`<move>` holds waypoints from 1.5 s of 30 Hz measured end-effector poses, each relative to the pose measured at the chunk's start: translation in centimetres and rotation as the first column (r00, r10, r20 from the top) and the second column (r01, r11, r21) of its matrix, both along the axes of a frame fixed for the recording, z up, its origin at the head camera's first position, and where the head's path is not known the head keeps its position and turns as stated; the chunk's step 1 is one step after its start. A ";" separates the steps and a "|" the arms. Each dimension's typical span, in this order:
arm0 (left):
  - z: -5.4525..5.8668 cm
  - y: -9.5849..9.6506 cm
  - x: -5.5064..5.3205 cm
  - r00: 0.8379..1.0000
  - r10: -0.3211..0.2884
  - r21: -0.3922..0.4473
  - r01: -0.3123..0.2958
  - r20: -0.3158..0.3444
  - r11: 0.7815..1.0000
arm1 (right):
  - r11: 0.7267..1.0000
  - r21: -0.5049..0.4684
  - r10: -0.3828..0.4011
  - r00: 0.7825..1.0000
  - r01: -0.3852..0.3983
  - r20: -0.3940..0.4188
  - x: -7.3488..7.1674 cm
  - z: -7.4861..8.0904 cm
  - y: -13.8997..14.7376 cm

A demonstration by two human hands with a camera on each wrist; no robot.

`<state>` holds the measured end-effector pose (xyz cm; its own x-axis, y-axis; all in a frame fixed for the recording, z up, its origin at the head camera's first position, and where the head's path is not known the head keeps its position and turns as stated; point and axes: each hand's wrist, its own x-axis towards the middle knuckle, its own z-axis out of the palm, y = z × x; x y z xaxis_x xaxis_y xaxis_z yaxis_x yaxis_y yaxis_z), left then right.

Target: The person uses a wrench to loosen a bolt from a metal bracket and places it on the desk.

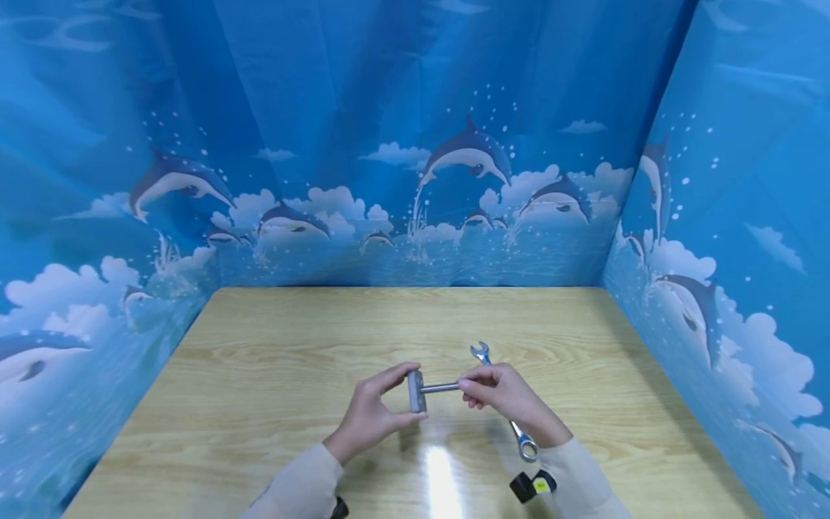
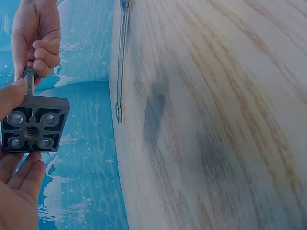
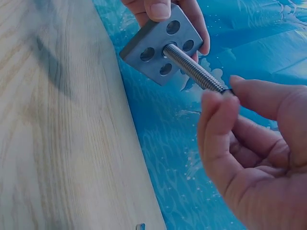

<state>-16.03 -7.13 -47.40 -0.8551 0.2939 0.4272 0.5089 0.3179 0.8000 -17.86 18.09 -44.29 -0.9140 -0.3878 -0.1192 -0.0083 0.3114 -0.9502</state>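
In the head view, my left hand (image 1: pixel 372 414) grips a square grey metal plate (image 1: pixel 417 393) by opposite edges, between thumb and fingers. A threaded bolt (image 3: pixel 194 67) stands out from the plate's middle hole, with four-corner holes around it in the right wrist view. At the bolt's outer end, the thumb and fingers of my right hand (image 1: pixel 502 393) pinch its head, which they mostly hide. The plate's ribbed underside (image 2: pixel 33 103) shows in the left wrist view. Below my right hand lies a combination wrench (image 1: pixel 527 448), partly covered by the hand and forearm.
The wood-grain table (image 1: pixel 292 331) carries the wrench and a bright light reflection near its front. A blue curtain (image 1: pixel 363 94) printed with dolphins and clouds stands behind and along both sides. A black wrist device (image 1: pixel 532 486) sits beside the right sleeve.
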 end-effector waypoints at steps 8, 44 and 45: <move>0.3 0.0 0.0 0.996 0.000 0.021 -0.002 0.090 1.000 | 0.999 0.040 0.004 0.992 0.001 -0.126 0.2 0.1 0.0; 0.1 -0.3 0.0 0.999 -0.023 -0.021 0.024 0.034 0.999 | 0.991 0.125 -0.035 0.988 0.054 -0.149 0.4 -0.3 -0.6; 0.1 -0.4 0.0 0.999 -0.027 -0.022 0.028 0.048 0.999 | 0.989 0.134 -0.039 0.986 0.061 -0.162 0.4 -0.3 -0.7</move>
<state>-16.05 -7.51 -47.32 -0.8655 0.3270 0.3794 0.4796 0.3228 0.8160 -17.41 17.42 -44.64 -0.9434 -0.3311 -0.0203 -0.1364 0.4430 -0.8861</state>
